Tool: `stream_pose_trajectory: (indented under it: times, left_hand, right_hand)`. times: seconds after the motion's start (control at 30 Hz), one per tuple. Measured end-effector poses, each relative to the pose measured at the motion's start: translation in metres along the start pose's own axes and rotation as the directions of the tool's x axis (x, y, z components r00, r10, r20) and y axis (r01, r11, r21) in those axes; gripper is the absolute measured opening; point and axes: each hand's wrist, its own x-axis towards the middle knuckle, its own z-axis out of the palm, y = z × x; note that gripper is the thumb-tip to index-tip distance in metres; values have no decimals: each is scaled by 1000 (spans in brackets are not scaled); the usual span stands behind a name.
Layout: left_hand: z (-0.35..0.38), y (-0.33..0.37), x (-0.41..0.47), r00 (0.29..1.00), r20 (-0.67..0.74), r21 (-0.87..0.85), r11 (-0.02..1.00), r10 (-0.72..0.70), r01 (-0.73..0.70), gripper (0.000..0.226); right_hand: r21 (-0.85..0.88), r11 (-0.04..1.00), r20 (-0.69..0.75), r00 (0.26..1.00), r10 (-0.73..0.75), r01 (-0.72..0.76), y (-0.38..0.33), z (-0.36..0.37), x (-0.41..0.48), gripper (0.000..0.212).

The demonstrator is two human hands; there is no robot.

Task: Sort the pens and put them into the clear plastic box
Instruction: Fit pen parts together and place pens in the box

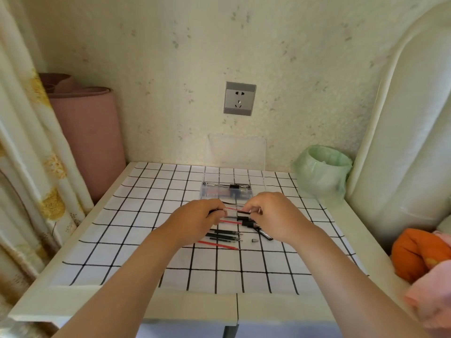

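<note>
Holding one pen (238, 211) crosswise between both hands. My left hand (195, 222) is clamped on its left end, fingers curled round the barrel. My right hand (274, 215) pinches the other end, at the black part. My fingers hide both ends, so I cannot tell whether I am capping it, pulling it apart or just checking its colour.

Right beneath the hands: a few more pens (245, 223) with black caps, one of them red-bodied, lying roughly parallel on the tabletop (136, 240). Nearer me: a row of black refills (223, 234), a red refill (217, 244) in front of them, and a small metal tip (254, 240) lying loose to their right.

Beyond the hands: the clear plastic box (203, 189), just past my knuckles, with its lid (235, 152) up against the wall. Some pens already lie inside, lengthwise.

Step, as I judge it: mid-sort, checking or assembling this pen before it goes in. A good many remain outside the box.

Next move calls for: let go with one hand, keep the pen level, carry it forward over the near wall and lay it parallel to those inside. The box looks narrow, so a slanted pen would likely ride up. The loose tip probably belongs to some pen.
</note>
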Motion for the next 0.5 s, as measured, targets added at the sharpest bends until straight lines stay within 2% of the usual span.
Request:
stream_pose_trajectory:
  times: [0.5]
  left_hand:
    - [6,1,2,1000,31,-49,999,-6,7,23]
  right_hand:
    - [-30,999,29,999,-41,42,1,-5,-4,27]
